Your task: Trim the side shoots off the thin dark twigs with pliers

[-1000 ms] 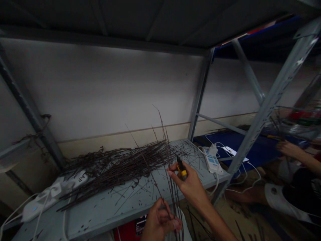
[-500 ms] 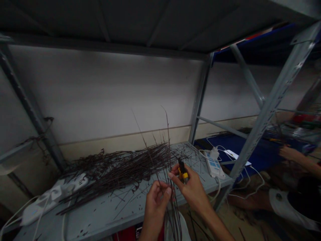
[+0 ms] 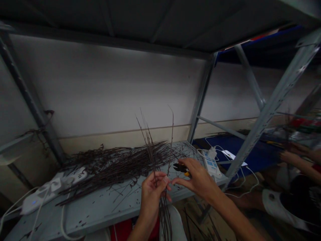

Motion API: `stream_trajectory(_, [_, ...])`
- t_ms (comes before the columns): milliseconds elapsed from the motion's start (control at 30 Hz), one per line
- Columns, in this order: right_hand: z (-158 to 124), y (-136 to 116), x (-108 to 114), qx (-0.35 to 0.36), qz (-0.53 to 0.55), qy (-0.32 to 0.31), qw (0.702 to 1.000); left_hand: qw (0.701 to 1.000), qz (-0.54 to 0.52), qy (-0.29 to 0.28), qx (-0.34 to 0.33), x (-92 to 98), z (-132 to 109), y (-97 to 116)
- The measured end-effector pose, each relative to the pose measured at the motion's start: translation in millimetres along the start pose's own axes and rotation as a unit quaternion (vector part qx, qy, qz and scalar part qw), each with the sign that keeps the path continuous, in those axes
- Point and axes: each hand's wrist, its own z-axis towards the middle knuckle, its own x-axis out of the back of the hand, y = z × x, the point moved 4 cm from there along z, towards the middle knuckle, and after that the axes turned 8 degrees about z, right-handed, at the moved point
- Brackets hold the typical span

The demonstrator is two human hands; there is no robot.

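So the left hand [image 3: 151, 195] has a small bundle of thin dark twigs [image 3: 150, 150] pinched in its fingers [image 3: 160, 179], standing roughly upright, with the tips sticking up in front of the wall and the lower ends hanging down below the hand. The right hand [image 3: 199, 179] is just beside it, with the fingers stretched out and fairly open, reaching toward the bundle, though I can't tell if they're actually touching it. Some yellow-handled cutters [image 3: 182, 169] sit right up against that hand with their dark blades pointing left, but from this angle I honestly can't tell if it has hold of them. Behind the hands, a big heap of the same twigs [image 3: 112, 164] lies along a grey metal shelf [image 3: 95, 207], with loose bits scattered around. There's a white power strip [image 3: 56, 187] at the heap's left end and another with blue labels [image 3: 210, 164] off to the right, plus white cables [image 3: 247, 182]. Further right, a co-worker's hand [image 3: 288, 156] is near a blue surface [image 3: 250, 147].
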Motion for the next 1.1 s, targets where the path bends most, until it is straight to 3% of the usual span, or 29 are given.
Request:
stream_trajectory(267, [30, -12, 18, 0.169, -0.132, -0.039, 0.976, 0.999, -0.026, -0.014, 0.036, -4.5, -7, 8])
stream_trajectory(467, [32, -17, 10, 0.232, -0.204, -0.056, 0.949, 0.997, -0.057, -0.019, 0.042, -2.4, -12, 12])
stream_trajectory(600, [27, -14, 6, 0.272, -0.206, -0.035, 0.939, 0.996, -0.067, -0.021, 0.053, -1.8, -14, 11])
stream_trajectory(700, [27, -11, 6, 0.272, -0.203, -0.057, 0.939, 0.996, -0.060, -0.008, 0.062, -0.8, -14, 9])
stream_trajectory(833, [27, -11, 5, 0.199, -0.157, -0.076, 0.964, 0.996, -0.059, 0.020, 0.065, -0.2, -12, 8])
stream_trajectory(967, [27, -17, 2, -0.024, 0.039, -0.029, 0.999, 0.995, -0.058, 0.042, 0.066, -0.1, -7, 7])
stream_trajectory(1033, [27, -23, 0, -0.137, 0.162, -0.006, 0.977, 0.995, -0.052, 0.052, 0.072, -0.3, -7, 5])
stream_trajectory(1100, [28, -30, -3, -0.202, 0.255, 0.004, 0.946, 0.994, -0.052, 0.064, 0.072, -0.8, -6, 4])
